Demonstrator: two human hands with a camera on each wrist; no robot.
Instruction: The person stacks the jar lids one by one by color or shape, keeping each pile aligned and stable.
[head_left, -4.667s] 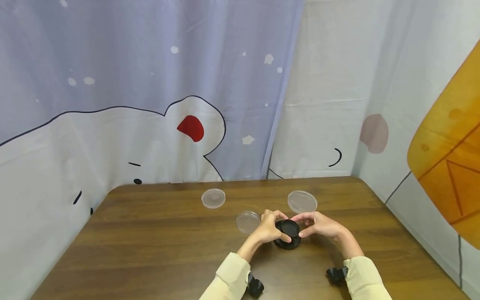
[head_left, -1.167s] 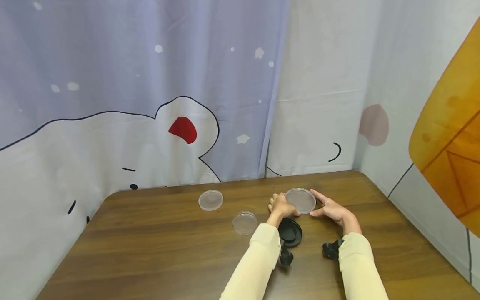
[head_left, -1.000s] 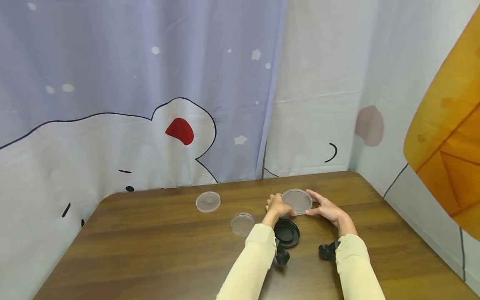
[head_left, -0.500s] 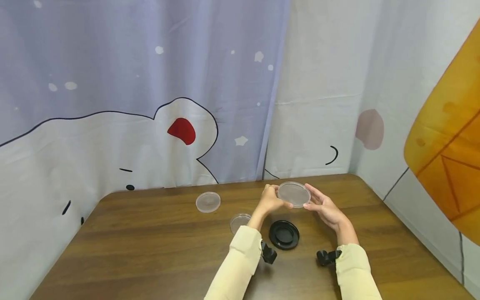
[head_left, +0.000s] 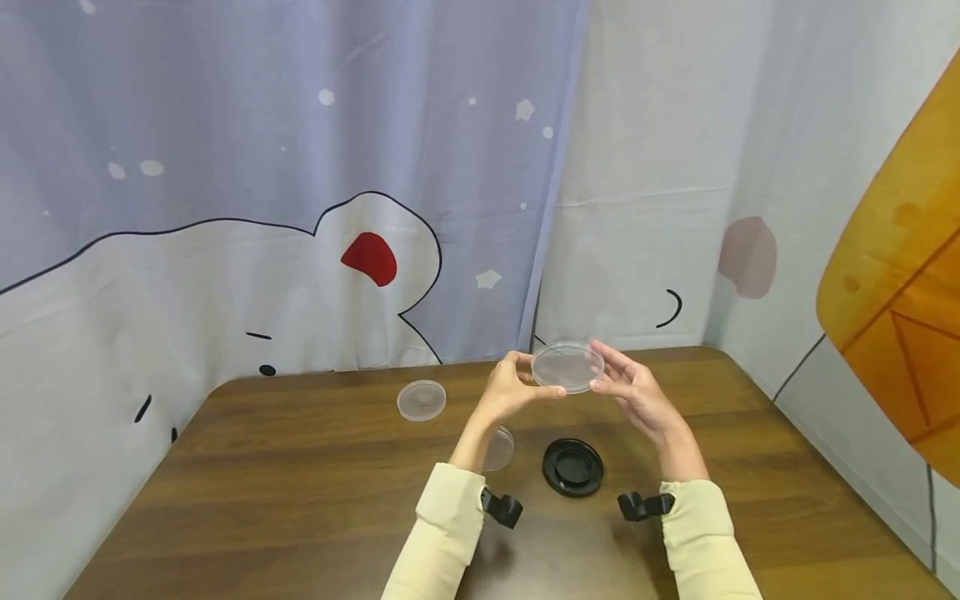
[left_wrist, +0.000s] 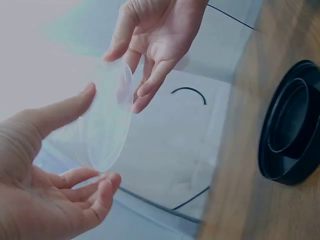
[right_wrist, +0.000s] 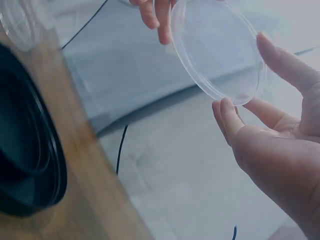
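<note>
1 clear round dish (head_left: pixel 567 367) is held up off the wooden table (head_left: pixel 300 475), between the left hand (head_left: pixel 510 388) and the right hand (head_left: pixel 636 395). The left hand grips its left side, thumb along the near rim and the other fingers bent at the farther side, parted only by the dish. The right hand pinches the opposite side, its thumb at the near rim and its fingertips on the far rim, with a similar gap filled by the dish. Below the hands, 1 black round dish (head_left: pixel 573 468) lies on the table, with a smaller black ring at its middle; whether these are 2 separate pieces I cannot tell. 2 more clear dishes rest on the wood: a half-hidden dish (head_left: pixel 500 450), partly behind the left wrist, and a far-left dish (head_left: pixel 422 401) near the table's back edge. Both arms wear pale yellow sleeves (head_left: pixel 438 529), and 1 black wrist camera (head_left: pixel 501 507) sits at each cuff. Behind the table hangs a printed curtain (head_left: pixel 480 167), blue and white, with 1 red patch and a large orange shape at the right.
</note>
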